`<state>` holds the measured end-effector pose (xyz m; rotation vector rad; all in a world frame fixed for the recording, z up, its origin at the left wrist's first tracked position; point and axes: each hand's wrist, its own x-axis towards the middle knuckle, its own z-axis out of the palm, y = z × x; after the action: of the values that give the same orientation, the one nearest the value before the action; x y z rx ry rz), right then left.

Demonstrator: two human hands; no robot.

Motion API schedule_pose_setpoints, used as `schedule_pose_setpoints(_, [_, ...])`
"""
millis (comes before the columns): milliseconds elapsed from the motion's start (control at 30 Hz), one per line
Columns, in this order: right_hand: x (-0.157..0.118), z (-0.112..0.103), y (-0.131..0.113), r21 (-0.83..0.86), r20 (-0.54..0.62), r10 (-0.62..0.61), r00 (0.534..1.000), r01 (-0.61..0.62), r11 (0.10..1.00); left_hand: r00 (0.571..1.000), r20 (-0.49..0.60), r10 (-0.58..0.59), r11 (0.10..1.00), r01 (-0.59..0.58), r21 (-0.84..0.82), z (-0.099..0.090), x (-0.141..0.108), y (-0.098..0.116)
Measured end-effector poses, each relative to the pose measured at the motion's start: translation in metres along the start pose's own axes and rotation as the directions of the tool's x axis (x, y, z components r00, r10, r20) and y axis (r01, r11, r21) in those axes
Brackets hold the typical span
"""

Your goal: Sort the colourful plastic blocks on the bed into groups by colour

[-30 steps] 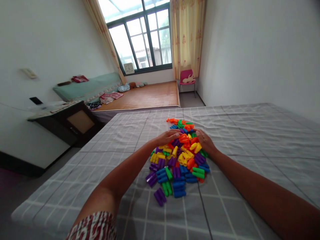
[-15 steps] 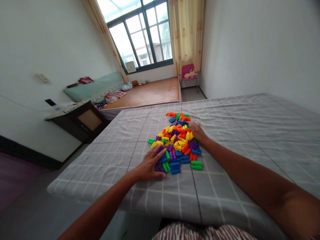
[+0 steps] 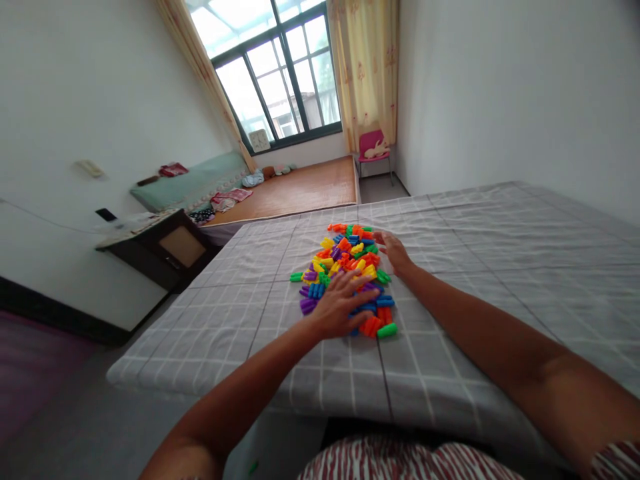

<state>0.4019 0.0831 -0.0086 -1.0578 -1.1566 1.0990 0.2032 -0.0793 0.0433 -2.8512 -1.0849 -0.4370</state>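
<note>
A heap of small plastic building pieces (image 3: 327,263) in orange, yellow, green, blue and purple lies on the grey checked cloth. My left hand (image 3: 341,303) rests over the near part of the heap, fingers spread and pointing away to the right; it hides the pieces beneath it. At the heap's far right edge is my right hand (image 3: 397,253), its fingers apart and close beside the pieces. A green piece (image 3: 387,331) lies at the near end of the heap, beside some orange ones.
The cloth-covered table (image 3: 450,267) stretches to both sides. Beyond it stand a bed with a brown mat (image 3: 310,187) and a pink chair (image 3: 373,148). A dark cabinet (image 3: 170,247) is on the left. A small green thing (image 3: 253,467) lies low down, below the table edge.
My left hand has moved from the heap's left side right and over its near part. Pieces under and around it have shifted. My right hand remains at the far right edge.
</note>
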Motion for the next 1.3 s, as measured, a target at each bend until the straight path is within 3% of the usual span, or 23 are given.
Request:
schedule_pose_setpoints(67, [0.003, -0.004, 0.000, -0.019, -0.006, 0.016, 1.000, -0.016, 1.000, 0.960, 0.130, 0.247, 0.969, -0.245, -0.037, 0.006, 0.007, 0.028])
schedule_pose_setpoints(167, [0.005, -0.006, 0.002, -0.034, 0.007, 0.052, 0.999, -0.052, 0.998, 0.918, 0.190, 0.349, 0.937, -0.344, -0.056, 0.017, 0.015, 0.040])
schedule_pose_setpoints(333, [0.008, -0.005, 0.007, -0.062, 0.045, 0.051, 0.998, -0.048, 0.997, 0.969, 0.153, 0.194, 0.980, -0.199, 0.017, 0.023, 0.031, -0.005])
schedule_pose_setpoints(500, [0.008, -0.005, 0.010, -0.064, 0.044, 0.037, 0.998, -0.034, 0.997, 0.994, 0.097, 0.046, 0.997, -0.051, 0.052, 0.011, 0.046, -0.040])
schedule_pose_setpoints(633, [0.010, -0.006, 0.012, -0.107, 0.039, 0.039, 0.998, -0.035, 0.994, 0.989, 0.020, -0.147, 0.987, 0.146, 0.066, -0.011, 0.017, -0.047])
schedule_pose_setpoints(767, [0.011, -0.003, 0.017, -0.174, 0.024, -0.020, 1.000, 0.024, 0.984, 0.970, 0.156, -0.189, 0.981, 0.178, 0.082, -0.022, -0.044, -0.049])
schedule_pose_setpoints(867, [0.008, 0.001, 0.019, -0.219, 0.064, -0.068, 0.996, 0.080, 0.972, 0.954, 0.205, -0.218, 0.975, 0.206, 0.078, -0.011, -0.070, -0.050])
schedule_pose_setpoints(967, [0.001, 0.004, 0.017, -0.225, 0.117, -0.093, 0.989, 0.118, 0.967, 0.950, 0.145, -0.276, 0.960, 0.263, 0.098, 0.005, -0.063, -0.054])
schedule_pose_setpoints(1067, [-0.004, 0.003, 0.014, -0.215, 0.108, -0.112, 0.988, 0.133, 0.967, 0.944, 0.023, -0.330, 0.940, 0.327, 0.094, 0.015, -0.037, -0.065])
schedule_pose_setpoints(1167, [-0.003, -0.001, 0.015, -0.226, 0.052, -0.121, 0.991, 0.129, 0.966, 0.887, -0.156, -0.436, 0.898, 0.440, -0.004, 0.012, -0.009, -0.089])
schedule_pose_setpoints(1233, [-0.001, -0.004, 0.018, -0.230, 0.040, -0.117, 0.992, 0.123, 0.965, 0.782, -0.270, -0.562, 0.826, 0.548, -0.130, 0.007, 0.006, -0.113])
schedule_pose_setpoints(1300, [-0.001, -0.006, 0.019, -0.234, 0.032, -0.117, 0.993, 0.121, 0.965, 0.676, -0.271, -0.685, 0.729, 0.634, -0.259, 0.005, 0.017, -0.137])
